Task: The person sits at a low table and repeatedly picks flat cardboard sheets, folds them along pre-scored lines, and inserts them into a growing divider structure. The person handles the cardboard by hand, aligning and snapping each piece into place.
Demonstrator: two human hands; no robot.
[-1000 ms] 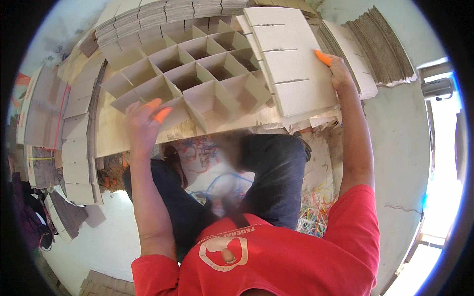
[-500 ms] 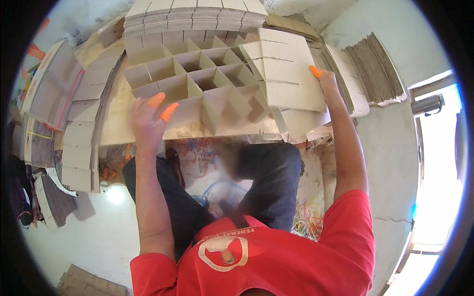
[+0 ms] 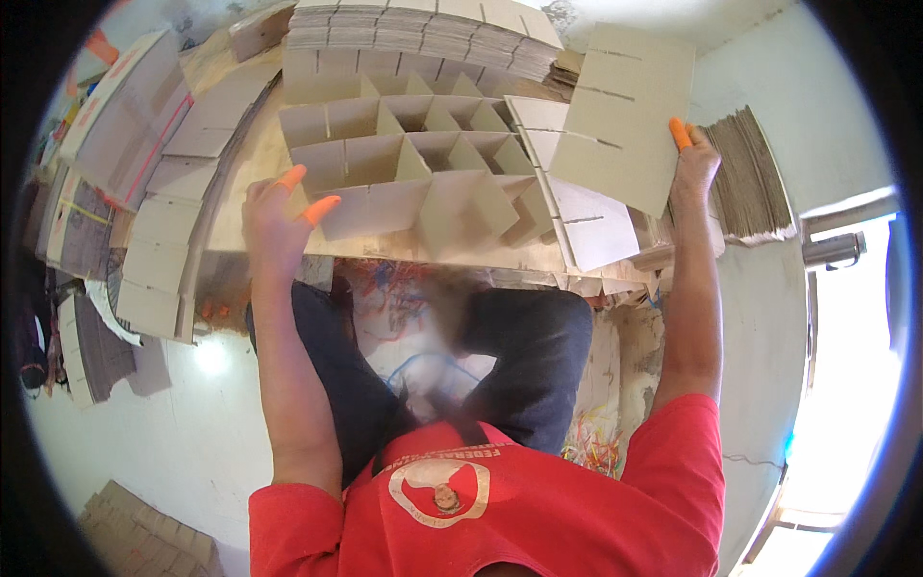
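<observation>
A cardboard divider grid [image 3: 370,208] of interlocked strips stands on the wooden table, its cells opening upward. My right hand [image 3: 696,165], with an orange finger cover, grips the right edge of a slotted cardboard sheet [image 3: 630,120]. That sheet is raised and tilted, and covers part of another slotted sheet [image 3: 594,231] at the grid's right end. At the grid's near left corner is my left hand [image 3: 274,213]. Its two orange-covered fingers are spread, and nothing shows between them. The front cells are slightly blurred.
Behind the grid is a tall stack of slotted cardboard [image 3: 413,38]. More slotted sheets [image 3: 159,255] overlap along the table's left side, beside a carton [image 3: 130,115]. Another stack [image 3: 752,178] leans by the right wall. Coloured straps [image 3: 596,442] lie below the table.
My right hand has shifted right and away from me with the sheet, off the grid's right end. My left hand has moved slightly left relative to the grid. The view has shifted a little.
</observation>
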